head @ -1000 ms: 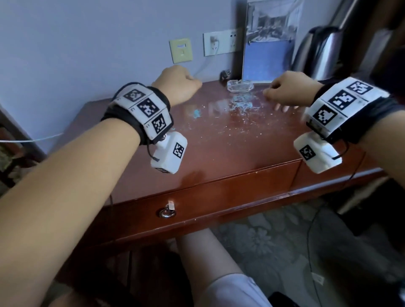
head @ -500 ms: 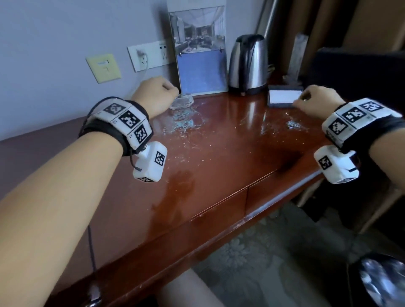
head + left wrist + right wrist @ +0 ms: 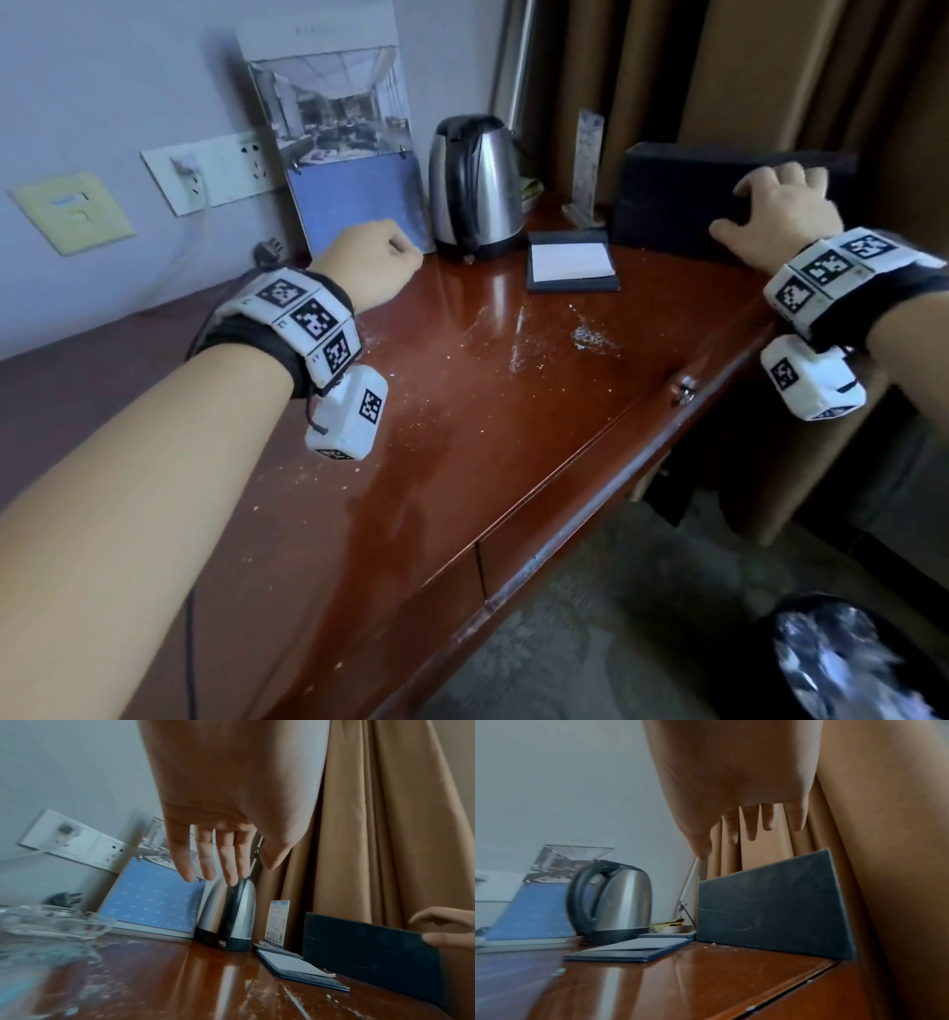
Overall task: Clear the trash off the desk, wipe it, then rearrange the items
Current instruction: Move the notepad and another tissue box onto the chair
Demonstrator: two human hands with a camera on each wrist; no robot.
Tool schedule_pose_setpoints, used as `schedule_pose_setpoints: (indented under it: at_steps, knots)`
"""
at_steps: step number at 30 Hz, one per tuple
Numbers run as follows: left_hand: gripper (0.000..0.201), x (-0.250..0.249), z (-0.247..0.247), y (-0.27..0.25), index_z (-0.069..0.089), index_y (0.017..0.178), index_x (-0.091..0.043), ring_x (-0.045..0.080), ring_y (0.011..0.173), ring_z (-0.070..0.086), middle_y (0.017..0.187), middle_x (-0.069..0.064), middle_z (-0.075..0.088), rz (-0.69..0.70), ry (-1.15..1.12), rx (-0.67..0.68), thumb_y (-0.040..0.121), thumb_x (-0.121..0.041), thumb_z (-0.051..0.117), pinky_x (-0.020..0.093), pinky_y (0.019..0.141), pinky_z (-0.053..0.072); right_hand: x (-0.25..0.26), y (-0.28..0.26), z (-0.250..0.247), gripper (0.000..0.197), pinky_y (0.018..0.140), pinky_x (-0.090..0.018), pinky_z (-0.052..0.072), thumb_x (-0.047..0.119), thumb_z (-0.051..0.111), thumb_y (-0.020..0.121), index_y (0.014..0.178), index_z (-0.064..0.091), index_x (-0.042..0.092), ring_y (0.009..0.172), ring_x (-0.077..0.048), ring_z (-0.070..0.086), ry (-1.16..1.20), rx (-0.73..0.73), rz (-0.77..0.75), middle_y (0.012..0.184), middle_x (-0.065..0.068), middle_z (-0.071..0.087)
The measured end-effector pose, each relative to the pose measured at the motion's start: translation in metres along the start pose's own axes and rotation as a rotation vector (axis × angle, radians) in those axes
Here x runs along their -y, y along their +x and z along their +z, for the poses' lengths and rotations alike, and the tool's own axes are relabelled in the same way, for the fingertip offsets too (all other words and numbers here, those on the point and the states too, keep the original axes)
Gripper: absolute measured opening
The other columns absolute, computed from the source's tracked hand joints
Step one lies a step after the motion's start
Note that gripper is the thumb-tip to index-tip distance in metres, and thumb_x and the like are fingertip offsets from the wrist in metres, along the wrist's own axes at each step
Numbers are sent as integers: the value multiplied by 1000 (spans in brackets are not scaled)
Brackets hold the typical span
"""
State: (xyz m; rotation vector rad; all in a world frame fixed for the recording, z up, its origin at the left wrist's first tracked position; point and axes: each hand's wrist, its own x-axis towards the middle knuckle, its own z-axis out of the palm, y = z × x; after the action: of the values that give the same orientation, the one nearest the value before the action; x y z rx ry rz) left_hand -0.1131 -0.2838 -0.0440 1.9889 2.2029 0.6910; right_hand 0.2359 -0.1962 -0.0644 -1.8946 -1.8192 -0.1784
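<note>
Head view puts my right hand (image 3: 775, 216) over the top near corner of the black box (image 3: 683, 205) at the desk's (image 3: 513, 437) far right end, fingers spread and holding nothing. The crumbs (image 3: 590, 336) lie scattered mid-desk, in front of the notepad (image 3: 571, 262).

— Is it touching the box?

— I cannot tell. Right wrist view shows the fingers (image 3: 749, 825) hanging above the box's top edge with a gap.

— And your left hand (image 3: 367, 267)?

— From the head it looks like a fist, but the left wrist view shows slack, empty fingers, plus a glass ashtray (image 3: 51, 921) the head view hides.

— Advice?

— I'd grip the box across its top and lift, not slide it, so no crumbs get dragged along.
</note>
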Motion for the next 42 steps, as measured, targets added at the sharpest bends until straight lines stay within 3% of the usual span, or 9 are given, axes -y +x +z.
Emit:
schedule_pose_setpoints:
  at_steps: [8, 13, 17, 20, 23, 26, 29, 34, 42]
  knots:
    - [33, -68, 36, 43, 51, 118, -23, 18, 105, 56, 110, -8, 62, 213, 71, -20, 92, -42, 47, 38, 91, 45, -43, 34, 14, 67, 113, -55, 10, 38, 59, 88, 142, 32, 10, 142, -29, 14, -75, 33, -17, 153, -11, 24]
    - [55, -97, 64, 58, 30, 140, -21, 22, 113, 53, 132, 0, 49, 302, 169, 40, 94, -47, 44, 36, 87, 45, -52, 60, 17, 75, 114, -56, 7, 44, 56, 89, 147, 21, 13, 145, -28, 6, -137, 68, -30, 155, -9, 18]
    - [63, -106, 85, 72, 28, 142, -18, 28, 125, 44, 141, 9, 41, 188, 196, 128, 92, -50, 46, 38, 95, 42, -62, 83, 15, 82, 113, -57, 5, 55, 52, 87, 147, 19, 10, 145, -27, 6, -192, 107, 24, 155, -10, 19]
    - [64, -114, 94, 83, 45, 133, -12, 32, 128, 33, 138, 16, 39, 56, 415, 216, 88, -57, 48, 38, 88, 35, -71, 98, 14, 91, 113, -58, 4, 64, 49, 84, 148, 16, 7, 145, -26, 7, -187, 146, 116, 155, -10, 20]
    - [64, -120, 100, 97, 62, 115, -8, 36, 123, 39, 131, 19, 48, -12, 440, 275, 88, -63, 42, 36, 89, 34, -75, 110, 12, 92, 112, -56, 14, 67, 50, 82, 146, 22, 8, 141, -29, 20, -145, 181, 127, 151, -11, 30]
    - [70, -122, 105, 107, 53, 126, -4, 34, 117, 50, 131, 18, 52, -41, 405, 335, 90, -63, 40, 32, 89, 38, -78, 115, 15, 91, 102, -47, 34, 69, 48, 81, 144, 28, 8, 131, -36, 34, -124, 209, 100, 144, -16, 39]
    - [70, -121, 110, 110, 51, 130, -1, 31, 120, 49, 136, 18, 48, -46, 392, 404, 92, -59, 41, 31, 92, 38, -84, 116, 22, 94, 102, -48, 36, 70, 51, 79, 145, 28, 8, 130, -37, 32, -157, 184, 57, 143, -17, 36]
    - [81, -116, 121, 113, 30, 145, -2, 27, 135, 37, 150, 15, 33, -115, 403, 544, 91, -62, 38, 29, 105, 30, -85, 121, 26, 94, 97, -47, 37, 69, 57, 75, 142, 35, 7, 127, -36, 35, -252, 111, 65, 139, -18, 40]
    - [100, -136, 144, 134, 14, 149, -2, 29, 136, 34, 153, 13, 26, -171, 305, 507, 83, -66, 52, 33, 104, 33, -81, 119, 36, 80, 95, -45, 37, 62, 63, 76, 132, 47, 6, 123, -33, 37, -278, 14, 87, 132, -16, 45]
